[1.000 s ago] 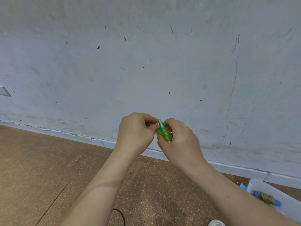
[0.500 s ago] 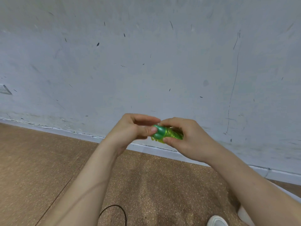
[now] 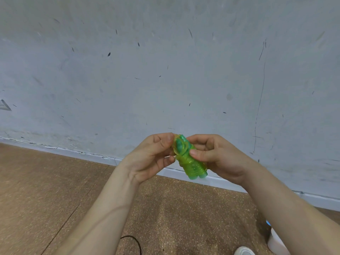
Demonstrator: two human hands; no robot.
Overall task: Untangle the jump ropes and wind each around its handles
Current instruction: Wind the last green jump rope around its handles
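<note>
Head view, both forearms reach in from 6 o'clock. I see the green jump rope handles (image 3: 192, 162) held in the air at frame centre, in front of the scuffed grey wall (image 3: 165, 70) and above the brown floor (image 3: 46, 181). Rope coils wrap the bundle. It is tilted, top toward 11 o'clock, with 2 handle ends showing at 5 o'clock.

Right hand (image 3: 217, 157): fingers curled round the bundle from 3 o'clock, thumb pressed across the coils.

Left hand (image 3: 152, 159): at 9 o'clock of the bundle, thumb and fingertips pinching the yellow-green rope loop (image 3: 174, 144) at the top end.

Black cable (image 3: 135, 242) lies on the floor at 7 o'clock of the hands. A white shoe (image 3: 244, 252) and a white container (image 3: 276, 243) sit at frame 5 o'clock, both cut off.
</note>
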